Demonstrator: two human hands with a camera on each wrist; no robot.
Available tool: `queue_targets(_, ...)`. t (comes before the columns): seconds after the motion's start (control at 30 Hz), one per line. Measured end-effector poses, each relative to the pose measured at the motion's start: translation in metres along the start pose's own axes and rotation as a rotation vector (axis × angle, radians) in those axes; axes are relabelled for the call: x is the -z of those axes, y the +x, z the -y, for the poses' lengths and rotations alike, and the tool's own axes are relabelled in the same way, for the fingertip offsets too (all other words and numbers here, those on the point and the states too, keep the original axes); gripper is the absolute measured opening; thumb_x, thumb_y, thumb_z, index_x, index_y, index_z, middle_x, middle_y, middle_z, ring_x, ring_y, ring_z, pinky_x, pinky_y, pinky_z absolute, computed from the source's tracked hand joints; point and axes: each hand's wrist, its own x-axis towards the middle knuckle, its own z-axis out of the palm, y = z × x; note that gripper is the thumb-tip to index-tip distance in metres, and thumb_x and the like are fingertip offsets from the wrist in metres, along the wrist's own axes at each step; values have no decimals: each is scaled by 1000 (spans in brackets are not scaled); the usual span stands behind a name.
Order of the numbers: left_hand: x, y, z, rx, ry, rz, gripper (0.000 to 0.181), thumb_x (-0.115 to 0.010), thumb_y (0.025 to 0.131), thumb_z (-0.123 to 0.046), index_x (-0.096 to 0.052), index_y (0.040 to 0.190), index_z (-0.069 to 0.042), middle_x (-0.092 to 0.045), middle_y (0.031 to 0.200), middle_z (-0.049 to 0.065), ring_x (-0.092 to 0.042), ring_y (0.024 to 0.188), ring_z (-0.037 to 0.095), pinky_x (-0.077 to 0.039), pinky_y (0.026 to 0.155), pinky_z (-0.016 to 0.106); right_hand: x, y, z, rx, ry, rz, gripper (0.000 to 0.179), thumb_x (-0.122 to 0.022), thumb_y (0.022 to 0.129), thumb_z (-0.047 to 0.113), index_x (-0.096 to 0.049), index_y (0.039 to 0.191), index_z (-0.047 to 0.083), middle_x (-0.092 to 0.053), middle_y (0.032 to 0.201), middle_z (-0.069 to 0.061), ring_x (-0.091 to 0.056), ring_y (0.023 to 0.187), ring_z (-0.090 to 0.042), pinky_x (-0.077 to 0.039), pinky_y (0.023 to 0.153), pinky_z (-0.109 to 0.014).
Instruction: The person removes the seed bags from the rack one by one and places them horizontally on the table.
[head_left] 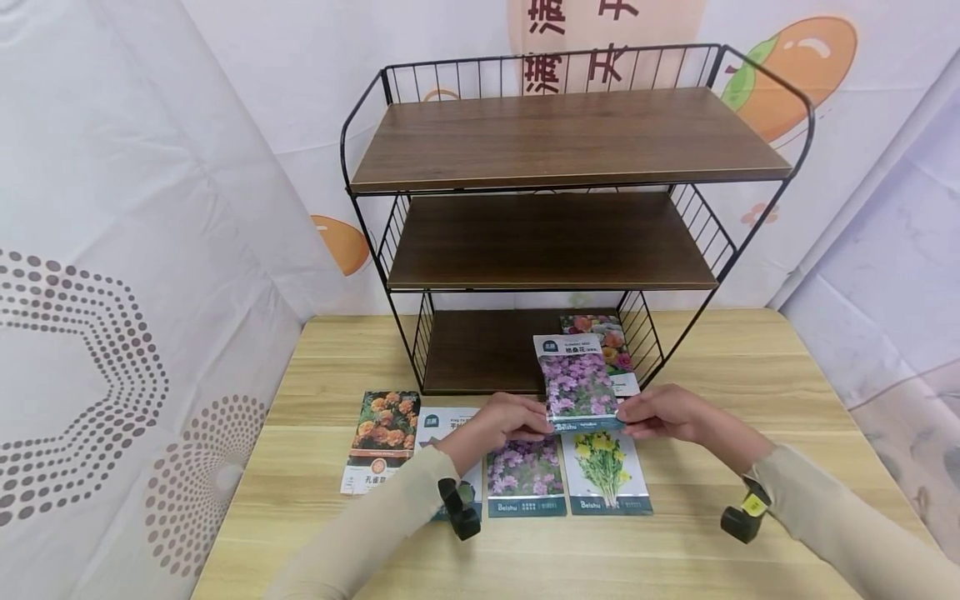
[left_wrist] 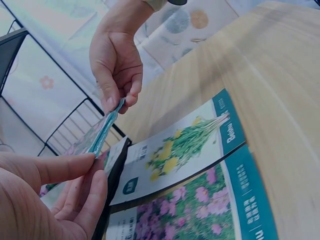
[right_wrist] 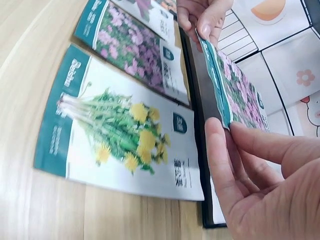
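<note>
Both hands hold one seed packet with pink-purple flowers (head_left: 579, 383) by its lower corners, tilted up at the front of the bottom shelf (head_left: 480, 350). My left hand (head_left: 512, 421) pinches the left corner and my right hand (head_left: 666, 411) the right; the right wrist view shows the packet's teal bottom edge (right_wrist: 216, 82) between them. Behind it, a packet with multicoloured blooms (head_left: 622, 360) leans on that shelf, partly covered. Below the hands on the table lie a yellow-flower packet (head_left: 606, 471) and another purple-flower packet (head_left: 525, 487).
A black wire rack with a brown top board (head_left: 570, 137) and middle board (head_left: 551, 242) stands at the back of the wooden table (head_left: 600, 558). An orange-flower packet (head_left: 384, 425) lies at left, beside a packet (head_left: 442, 417) partly hidden by the left forearm. Printed cloth hangs behind.
</note>
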Motion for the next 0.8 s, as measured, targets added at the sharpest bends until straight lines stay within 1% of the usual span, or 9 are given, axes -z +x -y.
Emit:
queue_targets(0.13,-8,-1,3,4,6,19,28,-79,80,10,-74,107,4,-76,95,17,-77,81,22,-68,80,34,6,-5,-5,-4,-22,44,14,-60,100,2,-71,108,-2,-76,85,-3,-75,76,-8,-65,74,-20)
queue_targets(0.23,-12,-2,6,13,5,33,28,-79,80,11,-73,107,5,-76,95,18,-78,85,25,-68,78,34,10,-8,-10,-15,-35,58,14,-60,99,1,-72,107,-2,-77,86,-4,-75,77,-9,-66,74,-21)
queue_targets(0.37,-15,-2,11,24,12,47,25,-78,80,12,-75,103,4,-77,92,17,-77,80,24,-68,77,34,13,-10,-14,-40,-57,71,13,-62,98,1,-73,105,-1,-78,87,-5,-75,77,-10,-66,75,-22)
queue_targets(0.47,-18,-2,15,45,15,53,22,-78,81,11,-76,101,1,-77,90,16,-77,77,21,-68,78,36,16,-11,-16,-53,-75,84,13,-63,98,1,-74,105,-1,-78,87,-5,-75,77,-10,-66,75,-23)
queue_targets(0.6,-21,-3,18,59,0,63,21,-78,81,11,-76,99,1,-77,89,16,-78,78,23,-68,78,36,21,-12,-19,-64,-96,116,14,-63,98,2,-73,107,-2,-78,87,-5,-75,77,-10,-66,74,-22)
queue_targets(0.8,-26,-3,21,56,-10,53,21,-78,79,13,-76,97,3,-77,88,17,-78,79,25,-68,72,33,24,-14,-23,-69,-108,149,14,-64,97,2,-74,105,-2,-79,88,-6,-76,77,-11,-66,74,-22)
